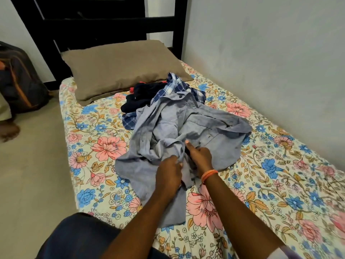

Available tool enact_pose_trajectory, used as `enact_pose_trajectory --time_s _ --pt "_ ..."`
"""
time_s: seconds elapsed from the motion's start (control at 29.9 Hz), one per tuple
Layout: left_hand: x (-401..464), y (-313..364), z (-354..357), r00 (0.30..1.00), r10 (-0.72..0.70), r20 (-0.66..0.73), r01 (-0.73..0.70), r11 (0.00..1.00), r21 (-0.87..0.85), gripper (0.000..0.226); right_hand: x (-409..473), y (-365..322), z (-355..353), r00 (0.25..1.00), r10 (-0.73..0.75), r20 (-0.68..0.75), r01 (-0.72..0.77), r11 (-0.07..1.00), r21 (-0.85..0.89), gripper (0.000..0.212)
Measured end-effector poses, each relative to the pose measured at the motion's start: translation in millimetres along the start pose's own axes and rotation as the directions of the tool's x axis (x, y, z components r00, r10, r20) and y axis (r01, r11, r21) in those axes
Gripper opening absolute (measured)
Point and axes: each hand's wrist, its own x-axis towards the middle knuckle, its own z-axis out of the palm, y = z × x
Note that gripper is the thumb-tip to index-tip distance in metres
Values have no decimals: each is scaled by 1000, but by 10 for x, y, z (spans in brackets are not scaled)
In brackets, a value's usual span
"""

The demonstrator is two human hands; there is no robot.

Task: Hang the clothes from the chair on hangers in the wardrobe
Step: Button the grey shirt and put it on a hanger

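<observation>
Both hands pinch the grey-blue shirt (186, 128) where it lies crumpled on the bed (280, 184): left hand (169, 171) and right hand (199, 158) side by side, bunching one fold. Beyond them lie a plaid shirt (179, 86) and a dark garment (143, 94). Sorting seems underway (no hanger visible); next, find the collar and lift.

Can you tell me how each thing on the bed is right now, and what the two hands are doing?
grey-blue shirt: crumpled, unbuttoned, on top of the pile.
checked shirt: crumpled, partly under the grey-blue shirt.
dark garment: bunched up beside the pillow.
pillow: lying flat at the head of the bed.
left hand: pinches the grey-blue shirt.
right hand: grips the same shirt.
</observation>
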Motion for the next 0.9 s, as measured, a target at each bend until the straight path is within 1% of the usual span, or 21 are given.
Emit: enact_pose_trajectory --time_s 0.03,0.07,0.1,0.13,0.17,0.2,0.23,0.27,0.3,0.33,0.37,0.4,0.43,0.47,0.5,0.53,0.57,0.64,0.7,0.77,0.9 --pt "-43 20 -6 992 110 65 -116 989 87 11 36 -22 -2 1000 21 -7 -21 999 28 57" --pt "-131 44 -14 959 203 200 -229 966 118 13 40 -36 -31 999 40 -15 -39 997 60 51" --pt "-222 41 -29 896 225 383 -283 954 102 16 42 -27 -60 999 45 -29 -42 996 82 46" --pt "-300 19 -43 802 230 551 -309 950 53 19 33 4 -86 999 15 -50 -11 997 82 38" --pt "-363 -25 -43 715 211 667 -307 951 28 20 -3 32 -119 996 -51 -73 55 998 43 28" --pt "-419 -66 -26 651 200 732 -307 951 13 18 -54 110 -155 988 -139 -73 137 990 -30 22" --pt "-465 -82 -41 615 172 770 -290 957 17 14 -127 192 -199 971 -233 -53 227 968 -108 21" --pt "-483 -88 -88 582 147 800 -254 967 8 12 -223 271 -245 946 -325 -15 317 933 -172 25" --pt "-498 -93 -147 551 108 827 -182 983 -7 12 -317 372 -291 921 -389 27 385 896 -224 31" --pt "-498 -103 -210 522 69 850 -60 997 -44 15 -392 468 -345 901 -431 53 430 868 -248 34" --pt "-498 -122 -269 511 38 858 79 993 -91 18 -445 577 -403 897 -440 50 438 862 -255 35" --pt "-499 -132 -326 548 13 836 209 966 -152 21 -491 674 -459 902 -432 30 426 873 -240 30" --pt "-494 -151 -354 636 -33 771 322 920 -226 23 -544 726 -497 916 -401 -2 392 898 -200 21" --pt "-490 -152 -358 738 -117 665 420 851 -316 25 -607 760 -521 935 -355 -25 349 928 -130 11" --pt "-467 -167 -315 815 -215 538 479 772 -417 25 -682 755 -526 952 -302 -48 300 953 -50 5" --pt "-448 -135 -273 849 -288 442 502 697 -511 23 -746 746 -519 963 -257 -81 260 965 26 5" --pt "-426 -96 -209 868 -313 386 490 664 -565 17 -793 732 -504 969 -216 -123 227 970 89 6" --pt "-418 34 -60 898 -271 347 435 663 -608 9 -847 702 -472 977 -122 -176 159 964 215 9" --pt "-438 151 87 906 -238 349 419 620 -664 22 -861 709 -437 987 -65 -149 109 945 309 16" --pt "-453 207 168 911 -220 348 409 581 -704 27 -867 737 -399 993 -48 -106 81 940 331 19" --pt "-415 148 234 917 -225 328 398 546 -738 11 -811 806 -368 996 -12 -91 38 955 294 11"
